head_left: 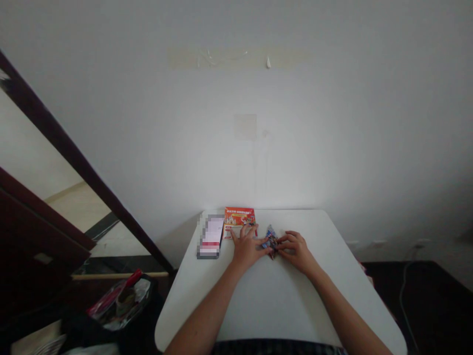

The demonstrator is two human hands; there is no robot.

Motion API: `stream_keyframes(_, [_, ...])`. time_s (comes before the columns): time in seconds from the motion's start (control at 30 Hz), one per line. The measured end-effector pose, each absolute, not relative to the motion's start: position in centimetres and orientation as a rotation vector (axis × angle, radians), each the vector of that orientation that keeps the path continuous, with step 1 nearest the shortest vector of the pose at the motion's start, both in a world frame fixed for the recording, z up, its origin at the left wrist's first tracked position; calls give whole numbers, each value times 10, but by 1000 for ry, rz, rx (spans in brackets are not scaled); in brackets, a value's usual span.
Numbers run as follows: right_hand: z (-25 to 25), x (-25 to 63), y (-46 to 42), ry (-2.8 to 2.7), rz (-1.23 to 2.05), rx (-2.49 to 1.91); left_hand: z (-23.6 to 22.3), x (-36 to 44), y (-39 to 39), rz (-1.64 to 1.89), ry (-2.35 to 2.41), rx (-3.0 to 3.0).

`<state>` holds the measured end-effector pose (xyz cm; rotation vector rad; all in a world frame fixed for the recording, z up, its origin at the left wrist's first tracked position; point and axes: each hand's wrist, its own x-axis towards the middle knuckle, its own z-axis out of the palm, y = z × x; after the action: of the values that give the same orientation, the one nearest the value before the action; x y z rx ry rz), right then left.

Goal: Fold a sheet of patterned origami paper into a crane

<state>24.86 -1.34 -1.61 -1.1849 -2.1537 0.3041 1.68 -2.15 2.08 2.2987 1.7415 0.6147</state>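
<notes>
A small diamond-shaped piece of folded printed paper [271, 234], blue with red and other colours, lies on the white table between my two hands. My left hand [247, 249] holds its left side with the thumb and a finger, while the other fingers spread over the lower edge of a red and white printed leaflet [239, 216]. From the right, my right hand [297, 252] pinches the paper's edge with bent fingers. The fingertips cover part of the paper, so its exact folds are hard to make out.
Left of the leaflet lies a phone [211, 236] with a lit, blurred screen. The white table [273, 305] stands against a pale wall [295, 148]. On the floor at left is a bag [125, 301] of mixed items. A cable [402, 291] hangs at right.
</notes>
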Motion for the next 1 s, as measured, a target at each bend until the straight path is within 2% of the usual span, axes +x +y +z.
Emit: stream_keyframes(1.0, [-16, 232, -23, -2063, 284, -1330, 16, 14, -19, 657, 1724, 2288])
